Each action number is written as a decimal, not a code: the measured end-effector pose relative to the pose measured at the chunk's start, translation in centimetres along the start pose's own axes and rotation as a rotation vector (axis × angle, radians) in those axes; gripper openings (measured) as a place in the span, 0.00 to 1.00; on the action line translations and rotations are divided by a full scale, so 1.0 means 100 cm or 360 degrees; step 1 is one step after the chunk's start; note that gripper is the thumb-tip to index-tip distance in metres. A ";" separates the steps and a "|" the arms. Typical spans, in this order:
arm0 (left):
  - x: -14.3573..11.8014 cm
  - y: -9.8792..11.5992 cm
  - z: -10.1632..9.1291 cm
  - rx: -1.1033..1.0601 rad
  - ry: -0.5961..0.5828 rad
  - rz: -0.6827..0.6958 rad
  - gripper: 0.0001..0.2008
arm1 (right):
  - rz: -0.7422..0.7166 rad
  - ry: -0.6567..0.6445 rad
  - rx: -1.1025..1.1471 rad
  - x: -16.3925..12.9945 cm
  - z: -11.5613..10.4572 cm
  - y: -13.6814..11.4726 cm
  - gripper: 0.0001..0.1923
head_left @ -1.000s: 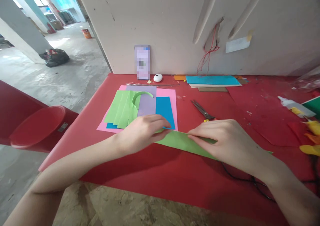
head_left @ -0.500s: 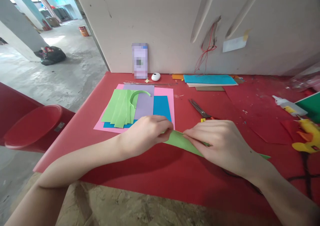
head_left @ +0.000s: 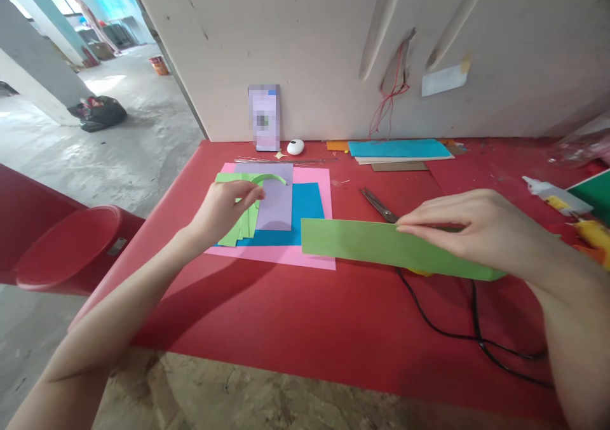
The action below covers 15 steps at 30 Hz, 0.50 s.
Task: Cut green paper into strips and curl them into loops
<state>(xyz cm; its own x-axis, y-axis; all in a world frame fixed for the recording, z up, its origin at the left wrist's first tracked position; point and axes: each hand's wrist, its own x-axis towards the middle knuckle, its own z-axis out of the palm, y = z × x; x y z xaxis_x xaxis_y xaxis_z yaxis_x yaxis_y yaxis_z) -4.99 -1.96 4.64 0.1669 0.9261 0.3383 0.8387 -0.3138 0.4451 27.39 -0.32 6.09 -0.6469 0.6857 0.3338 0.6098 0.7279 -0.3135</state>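
Note:
My right hand [head_left: 476, 230] pinches a long folded green paper strip [head_left: 372, 244] by its upper edge and holds it level above the red table [head_left: 309, 328]. My left hand [head_left: 223, 208] rests on a pile of green paper strips [head_left: 241, 227], fingers curled near a curved green strip [head_left: 269, 177]. The pile lies on lilac [head_left: 275, 208], blue [head_left: 307, 204] and pink [head_left: 286, 253] sheets.
Scissors [head_left: 379, 204] lie behind the held strip. A black cable [head_left: 457, 335] runs across the table's front right. A glue bottle [head_left: 548, 192] and yellow glue gun [head_left: 593, 233] sit at the right edge. A phone [head_left: 264, 117], white object [head_left: 295, 147] and stacked sheets [head_left: 400, 150] line the wall. A red bin [head_left: 61, 246] stands at left.
My right hand lifted the green strip off the table and moved it right. My left hand let go of the strip and moved back-left onto the green paper pile.

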 end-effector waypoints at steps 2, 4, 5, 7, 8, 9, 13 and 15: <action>-0.001 0.015 0.005 -0.0091 -0.0114 0.0242 0.13 | 0.0003 -0.0090 0.0045 0.003 0.005 -0.004 0.09; -0.005 0.033 0.014 0.0001 -0.0307 0.0524 0.16 | -0.0027 -0.0136 0.0090 0.008 0.013 -0.013 0.10; -0.007 0.041 0.019 0.0060 -0.0385 0.0619 0.12 | -0.0041 -0.0115 0.0104 0.010 0.017 -0.019 0.10; -0.011 0.050 0.027 0.0136 -0.0417 0.0704 0.13 | -0.0048 -0.0026 0.0132 0.013 0.024 -0.031 0.11; -0.013 0.052 0.031 0.0146 -0.0392 0.0717 0.14 | -0.0048 0.0026 0.0151 0.014 0.027 -0.037 0.11; -0.015 0.053 0.034 0.0149 -0.0350 0.0728 0.15 | -0.0046 0.0072 0.0174 0.014 0.031 -0.043 0.11; -0.024 0.054 0.039 0.0190 -0.0241 0.0825 0.18 | 0.0010 0.0199 0.0229 0.012 0.041 -0.061 0.10; -0.028 0.057 0.038 0.0213 -0.0215 0.0891 0.19 | 0.0050 0.0224 0.0217 0.010 0.043 -0.067 0.09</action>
<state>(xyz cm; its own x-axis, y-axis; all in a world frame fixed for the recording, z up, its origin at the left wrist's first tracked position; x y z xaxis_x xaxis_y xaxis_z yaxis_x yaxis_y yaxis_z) 1.31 -5.58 3.06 0.6602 0.6482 0.3793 0.6605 -0.7416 0.1177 20.67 -4.51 4.72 -0.5524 0.7082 0.4397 0.5548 0.7060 -0.4401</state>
